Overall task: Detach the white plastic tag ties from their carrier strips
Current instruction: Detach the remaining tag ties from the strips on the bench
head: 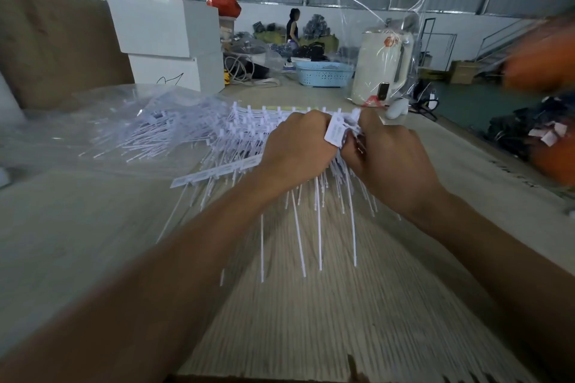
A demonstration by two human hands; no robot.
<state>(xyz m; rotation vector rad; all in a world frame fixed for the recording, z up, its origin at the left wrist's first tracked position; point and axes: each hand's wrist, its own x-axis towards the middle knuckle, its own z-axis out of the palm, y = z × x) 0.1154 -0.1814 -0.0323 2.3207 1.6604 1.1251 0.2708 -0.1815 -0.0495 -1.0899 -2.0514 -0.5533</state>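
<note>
Left hand (297,146): fingers curled round a bunch of white tag ties (337,132), held above the middle of the bench (311,305), tails hanging toward the near edge. Right hand (387,152): fingers curled, gripping the same bunch just beside the left. Carrier strip (214,172): flat on the bench, left of the hands. Loose ties in clear plastic bag (130,127): toward the far left corner. Blue basket (323,73) and bagged white kettle (381,68): toward the far edge.
</note>
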